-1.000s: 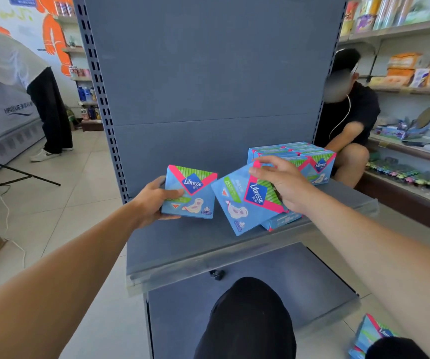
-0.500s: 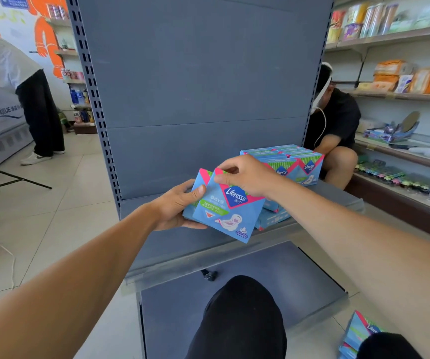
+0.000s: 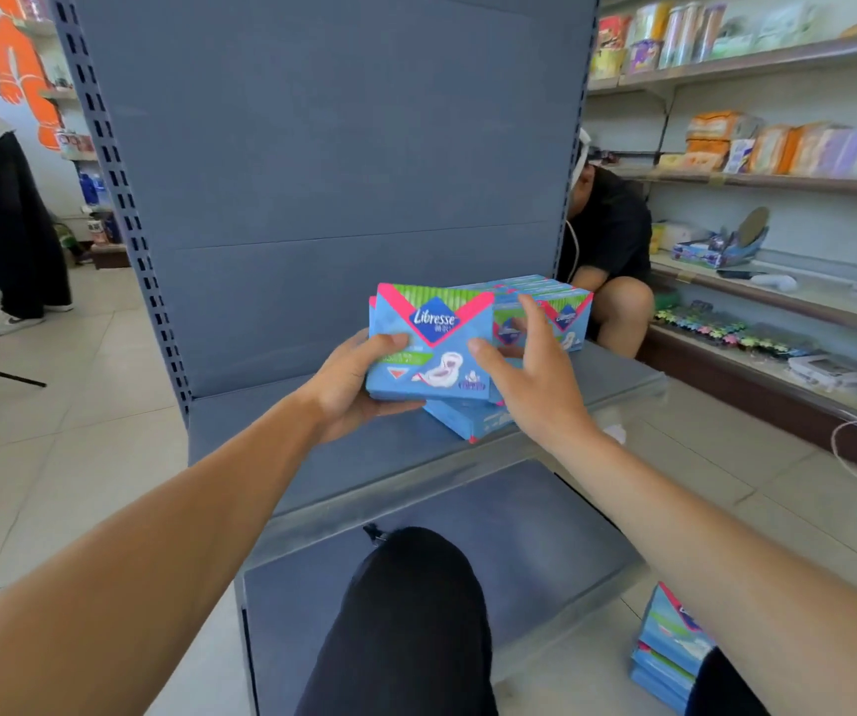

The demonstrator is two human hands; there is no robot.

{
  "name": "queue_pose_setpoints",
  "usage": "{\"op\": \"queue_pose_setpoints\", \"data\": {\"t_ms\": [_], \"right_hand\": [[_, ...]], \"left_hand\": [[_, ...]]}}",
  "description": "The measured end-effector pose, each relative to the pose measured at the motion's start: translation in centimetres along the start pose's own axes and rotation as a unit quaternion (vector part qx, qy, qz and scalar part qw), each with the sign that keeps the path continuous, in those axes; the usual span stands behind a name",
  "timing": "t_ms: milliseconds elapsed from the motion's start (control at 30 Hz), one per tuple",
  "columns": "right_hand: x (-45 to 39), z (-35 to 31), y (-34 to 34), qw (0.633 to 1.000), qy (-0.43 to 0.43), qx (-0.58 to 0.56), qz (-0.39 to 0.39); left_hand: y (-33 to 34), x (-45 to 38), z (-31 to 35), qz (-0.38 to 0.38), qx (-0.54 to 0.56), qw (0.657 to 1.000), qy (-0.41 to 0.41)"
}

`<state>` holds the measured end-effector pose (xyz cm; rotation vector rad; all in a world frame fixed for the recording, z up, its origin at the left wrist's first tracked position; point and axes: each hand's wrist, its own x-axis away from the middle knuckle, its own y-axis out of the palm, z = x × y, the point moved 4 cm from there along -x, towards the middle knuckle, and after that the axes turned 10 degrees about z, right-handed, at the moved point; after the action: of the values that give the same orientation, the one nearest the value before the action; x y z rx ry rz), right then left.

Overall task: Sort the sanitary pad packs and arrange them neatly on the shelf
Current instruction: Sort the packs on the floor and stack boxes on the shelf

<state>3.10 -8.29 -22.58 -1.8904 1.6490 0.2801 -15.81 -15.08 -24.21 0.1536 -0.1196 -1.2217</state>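
My left hand point(image 3: 351, 385) grips two blue Libresse pad packs point(image 3: 431, 348) held upright together, face toward me, above the grey shelf point(image 3: 271, 441). My right hand point(image 3: 529, 374) is spread at their right edge, fingers apart and touching the front pack, not closed on it. Behind stands a row of the same packs point(image 3: 550, 302) against the shelf's right side. One more pack point(image 3: 473, 421) lies flat on the shelf under my hands.
A stack of blue packs point(image 3: 669, 643) lies on the floor at lower right. A seated person point(image 3: 607, 250) is just right of the shelf unit. Stocked wall shelves point(image 3: 777, 178) run along the right. Another person point(image 3: 8, 240) stands far left. My knee point(image 3: 406, 612) is below.
My right hand brought its pack over against the one in my left hand, then let go. Both packs are now stacked together in my left hand and raised upright.
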Motion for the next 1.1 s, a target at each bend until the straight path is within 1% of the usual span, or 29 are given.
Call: {"op": "queue_pose_setpoints", "data": {"t_ms": [133,233,300,333,400,467,500,567,667,767,900,967,1033,1100], "right_hand": [[2.2,1.0,-4.6,1.000,-0.012,0.022,0.010],[2.9,2.0,-9.2,0.997,0.009,0.034,0.066],[3.7,3.2,-12.3,0.993,0.033,0.059,0.101],[4.2,4.1,-13.8,0.989,0.049,0.074,0.119],[5.9,6.2,-16.4,0.979,0.078,0.109,0.153],[8.0,9.2,-17.8,0.966,0.114,0.157,0.170],[9.2,11.0,-18.4,0.959,0.134,0.177,0.177],[12.2,14.7,-18.8,0.945,0.181,0.209,0.172],[17.4,19.9,-18.2,0.925,0.255,0.247,0.139],[22.5,24.6,-16.5,0.915,0.305,0.242,0.105],[28.5,30.9,-13.7,0.899,0.374,0.223,0.054],[30.6,34.0,-12.7,0.889,0.405,0.211,0.028],[31.9,36.9,-12.0,0.878,0.433,0.204,0.016],[32.0,38.3,-11.6,0.865,0.458,0.206,0.015]], "left_hand": [[5.9,-0.3,-1.0,-0.032,0.009,0.999,-0.011],[11.9,-0.3,-2.1,-0.074,0.008,0.997,-0.011],[15.8,-0.4,-3.1,-0.079,-0.002,0.997,0.002],[17.7,-0.4,-3.7,-0.079,-0.017,0.997,0.013],[21.4,-0.4,-5.5,-0.086,-0.082,0.992,0.046],[24.3,-0.3,-8.5,-0.105,-0.160,0.979,0.075],[25.5,-0.3,-10.4,-0.110,-0.194,0.972,0.073],[27.2,-0.3,-15.6,-0.118,-0.247,0.961,0.041],[27.8,0.7,-23.6,-0.134,-0.320,0.938,-0.016],[27.1,2.2,-31.0,-0.165,-0.357,0.916,-0.081],[24.7,3.7,-40.8,-0.143,-0.392,0.887,-0.197],[23.9,4.2,-44.5,-0.142,-0.400,0.874,-0.236],[23.7,4.0,-47.1,-0.140,-0.414,0.865,-0.246],[23.7,3.5,-48.9,-0.120,-0.430,0.859,-0.249]]}}
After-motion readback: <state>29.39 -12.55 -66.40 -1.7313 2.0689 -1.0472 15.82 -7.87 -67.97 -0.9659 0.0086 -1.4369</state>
